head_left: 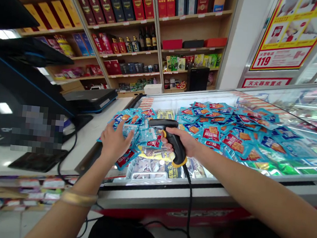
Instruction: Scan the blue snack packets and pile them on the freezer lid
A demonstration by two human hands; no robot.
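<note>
A small heap of blue-and-red snack packets point(126, 160) lies on the left part of the glass-topped freezer point(168, 194). On this heap rests my left hand point(115, 139), its fingers spread; whether the fingertips pinch a packet cannot be made out. A black and yellow barcode scanner point(178, 151) is gripped by its handle in my right hand point(183, 136). Its head points left, above the near edge of that heap, and a cable hangs down from the handle. To the right spreads a bigger pile of similar snack packets point(233, 122).
Left of the freezer stands a counter point(102, 121) with a black checkout machine point(32, 92) and a loose cable. Shelves point(123, 22) with boxes and bottles line the back wall. Packaged goods point(154, 167) show through the freezer glass. The scanner cable point(189, 204) drops past the freezer's front.
</note>
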